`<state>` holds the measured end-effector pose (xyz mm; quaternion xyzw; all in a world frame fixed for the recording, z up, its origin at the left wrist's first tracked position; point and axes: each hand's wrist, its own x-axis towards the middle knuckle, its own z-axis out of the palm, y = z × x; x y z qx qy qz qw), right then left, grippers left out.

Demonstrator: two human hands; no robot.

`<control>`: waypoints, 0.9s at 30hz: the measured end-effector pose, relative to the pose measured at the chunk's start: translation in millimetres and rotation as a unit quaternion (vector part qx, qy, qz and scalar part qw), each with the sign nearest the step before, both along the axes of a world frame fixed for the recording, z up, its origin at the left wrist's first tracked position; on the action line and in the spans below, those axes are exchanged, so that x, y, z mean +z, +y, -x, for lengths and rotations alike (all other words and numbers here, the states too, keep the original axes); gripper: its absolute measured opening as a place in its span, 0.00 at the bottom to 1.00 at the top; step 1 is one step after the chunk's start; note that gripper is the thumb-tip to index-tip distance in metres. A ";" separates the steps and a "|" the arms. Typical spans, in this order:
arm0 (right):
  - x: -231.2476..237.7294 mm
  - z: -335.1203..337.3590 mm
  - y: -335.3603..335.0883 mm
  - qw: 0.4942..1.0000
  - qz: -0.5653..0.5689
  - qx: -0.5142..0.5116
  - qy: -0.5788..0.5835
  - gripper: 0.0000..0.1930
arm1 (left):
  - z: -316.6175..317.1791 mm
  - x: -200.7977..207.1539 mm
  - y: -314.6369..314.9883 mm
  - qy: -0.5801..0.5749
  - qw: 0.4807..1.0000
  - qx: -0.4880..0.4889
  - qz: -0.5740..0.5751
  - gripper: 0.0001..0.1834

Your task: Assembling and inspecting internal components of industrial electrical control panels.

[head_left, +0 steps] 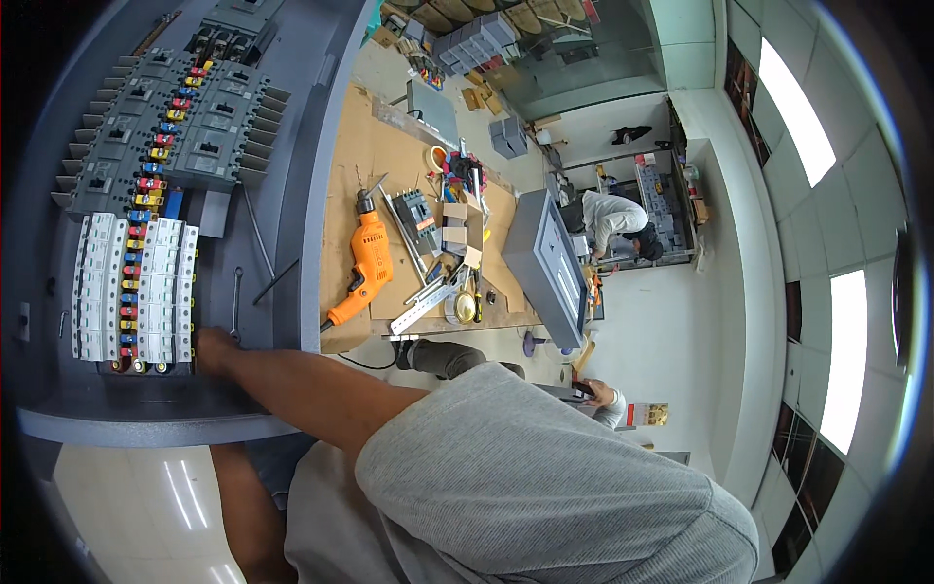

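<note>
My right hand (213, 350) reaches in from the lower middle, the grey short sleeve behind it. It rests at the lower right end of a block of white miniature circuit breakers (165, 282). Its fingers are hidden or too dark to make out. Close by, a metal combination wrench (236, 304) lies on the dark grey enclosure (255, 389). A strip of red, yellow and blue busbar pieces (153, 170) runs between the breaker rows. Larger grey moulded-case breakers (209, 136) sit farther up the strip. My left hand is out of view.
A wooden workbench (365, 156) holds an orange drill (371, 258), a steel ruler (420, 308), a roll of tape (460, 307) and a loose breaker (416, 219). Beyond it stands a grey cabinet door (545, 263). A person in a light top (613, 216) bends over farther off; another person's hand (598, 393) shows lower right.
</note>
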<state>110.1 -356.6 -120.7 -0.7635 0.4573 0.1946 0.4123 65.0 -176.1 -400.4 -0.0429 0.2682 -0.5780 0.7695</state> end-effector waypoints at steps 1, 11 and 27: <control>7.6 -1.0 4.8 0.999 -0.010 -0.013 0.027 0.15 | 2.9 -2.0 5.9 0.000 1.000 0.006 -0.008 0.25; -58.1 24.6 -22.0 0.990 0.133 0.038 -0.037 0.09 | 9.9 21.9 -23.1 -0.082 0.993 0.054 -0.070 0.25; -25.1 27.2 11.4 0.987 0.094 0.096 -0.085 0.16 | 8.9 41.4 -59.1 -0.176 0.895 0.308 -0.269 0.25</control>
